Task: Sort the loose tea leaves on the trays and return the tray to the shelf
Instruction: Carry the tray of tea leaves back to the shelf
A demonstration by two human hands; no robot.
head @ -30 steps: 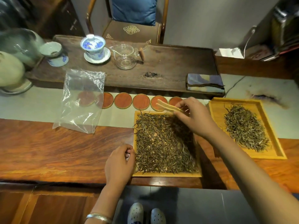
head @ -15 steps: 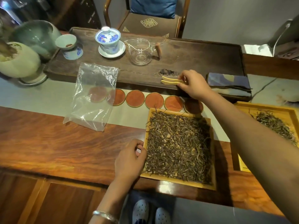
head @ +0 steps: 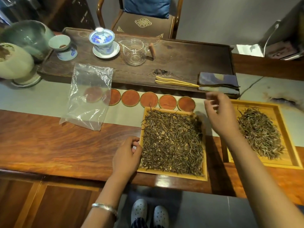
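A square bamboo tray point(head: 172, 176) spread with dark loose tea leaves point(head: 171, 140) lies at the table's front edge. My left hand point(head: 127, 155) holds its left rim, fingers curled at the edge. A second bamboo tray point(head: 291, 155) with a heap of tea leaves point(head: 259, 134) sits to the right. My right hand point(head: 218, 116) hovers empty between the two trays, blurred, fingers loosely spread. Bamboo tweezers point(head: 176, 81) lie on the dark wooden tea board point(head: 181, 60), apart from my hand.
An empty clear plastic bag point(head: 89, 96) lies left of the near tray, over a row of round red coasters point(head: 148, 100). On the tea board stand a lidded gaiwan point(head: 102, 41), a glass pitcher point(head: 134, 52) and a folded cloth point(head: 218, 83). Ceramic jars point(head: 18, 51) stand at far left.
My right hand carried the tweezers from over the near tray to the tea board, let them go there, and has drawn back toward the trays. My left hand stayed on the rim.
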